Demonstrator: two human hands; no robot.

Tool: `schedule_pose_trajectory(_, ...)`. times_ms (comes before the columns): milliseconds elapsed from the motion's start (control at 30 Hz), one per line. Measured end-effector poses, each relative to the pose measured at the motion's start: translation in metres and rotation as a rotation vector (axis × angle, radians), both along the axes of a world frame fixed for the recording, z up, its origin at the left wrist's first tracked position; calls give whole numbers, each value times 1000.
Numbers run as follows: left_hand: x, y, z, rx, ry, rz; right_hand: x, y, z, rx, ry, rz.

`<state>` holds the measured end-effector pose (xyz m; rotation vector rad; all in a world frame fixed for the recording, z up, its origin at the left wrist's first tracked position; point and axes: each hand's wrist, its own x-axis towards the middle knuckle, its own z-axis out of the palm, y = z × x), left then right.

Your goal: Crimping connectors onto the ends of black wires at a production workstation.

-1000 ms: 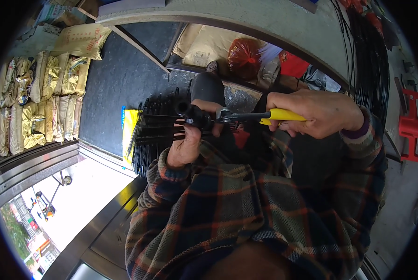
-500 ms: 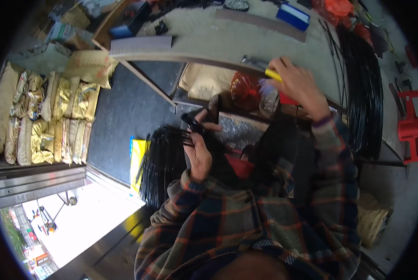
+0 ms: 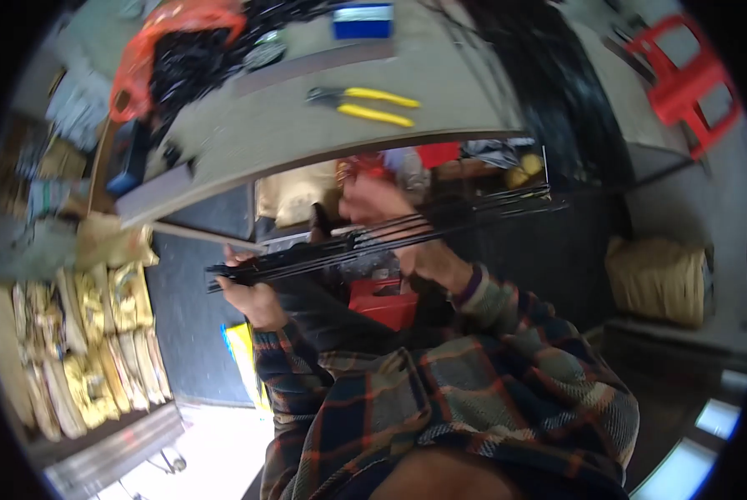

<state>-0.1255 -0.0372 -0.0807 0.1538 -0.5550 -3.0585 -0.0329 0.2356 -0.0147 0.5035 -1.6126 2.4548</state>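
Both hands are gripping one bundle of thin black rods (image 3: 390, 237), which is lying nearly level across the middle of the view, just below the table's front edge. The left hand (image 3: 253, 292) is closing its fingers around the bundle near its left end, where the rod tips are sticking out a little past the knuckles. The right hand (image 3: 382, 208), blurred by motion, is wrapping around the same bundle farther along, and the rods are running on past it, fanning slightly apart toward the right. Plaid sleeves (image 3: 440, 392) are covering both forearms up to the wrists.

Under the hands a red box (image 3: 382, 302) is showing between the arms. Above them a pair of yellow-handled pliers (image 3: 365, 104) is lying flat on the grey table (image 3: 290, 137), well apart from either hand. Farther back on the table an orange plastic bag (image 3: 169, 37) is holding dark parts. A large sheaf of long black rods (image 3: 557, 92) is crossing the table's right end. A red plastic stool (image 3: 682, 71) is standing at the upper right, and yellow sacks (image 3: 90, 333) are lying stacked on the left.
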Motion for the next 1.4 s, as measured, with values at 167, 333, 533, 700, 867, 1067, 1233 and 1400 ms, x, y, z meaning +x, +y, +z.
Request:
schedule_pose_trajectory(167,32,106,-36,-271,-332,-585,-20,34,50,-256,200,1)
schedule_pose_trajectory(333,83,102,41,-1023,50,-623,-12,-13,27,104,-26,-193)
schedule_pose_trajectory(533,86,78,130,-925,546,-221,7,-60,-1,33,-264,167)
schedule_pose_trajectory(700,90,80,144,-909,578,-182,5,-69,26,-209,-42,-13)
schedule_pose_trajectory(867,88,79,146,-902,580,-240,-9,-58,48,-24,247,-174)
schedule_pose_trajectory(1067,70,65,151,-966,579,-487,-16,-53,51,-96,222,-59)
schedule_pose_trajectory(1233,65,78,148,-978,699,-449,-16,-47,46,-137,237,-107)
schedule_pose_trajectory(1400,64,93,148,-907,722,-492,-17,-35,46,-92,336,-139)
